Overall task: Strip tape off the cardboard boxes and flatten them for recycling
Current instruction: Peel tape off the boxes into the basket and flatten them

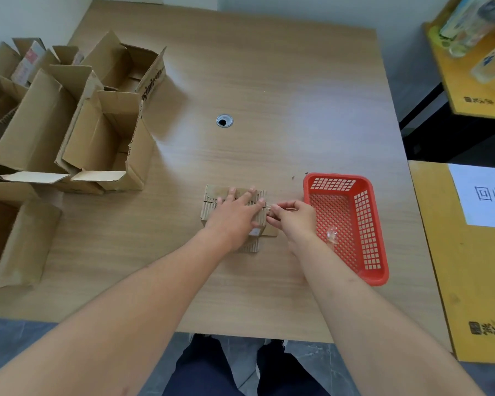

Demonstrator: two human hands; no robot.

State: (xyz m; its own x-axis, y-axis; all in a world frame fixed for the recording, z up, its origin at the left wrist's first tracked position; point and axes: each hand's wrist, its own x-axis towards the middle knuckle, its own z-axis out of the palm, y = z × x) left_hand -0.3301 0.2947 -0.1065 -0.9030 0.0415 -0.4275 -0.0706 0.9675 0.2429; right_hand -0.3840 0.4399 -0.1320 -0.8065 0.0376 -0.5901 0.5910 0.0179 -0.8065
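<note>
A small corrugated cardboard box (212,195) lies on the wooden table (269,81) near its front middle. My left hand (235,215) lies flat on top of it with the fingers spread, pressing it down. At the box's right edge my right hand (293,217) pinches a strip of clear tape (270,206) that runs from the box to my fingertips. Much of the box is hidden under my left hand.
A red plastic basket (382,247) stands right of my hands with a crumpled bit of clear tape (332,234) inside. Several open cardboard boxes (77,124) crowd the table's left side. A cable hole (224,120) sits mid-table. A yellow bin with a paper label (486,195) is at the right.
</note>
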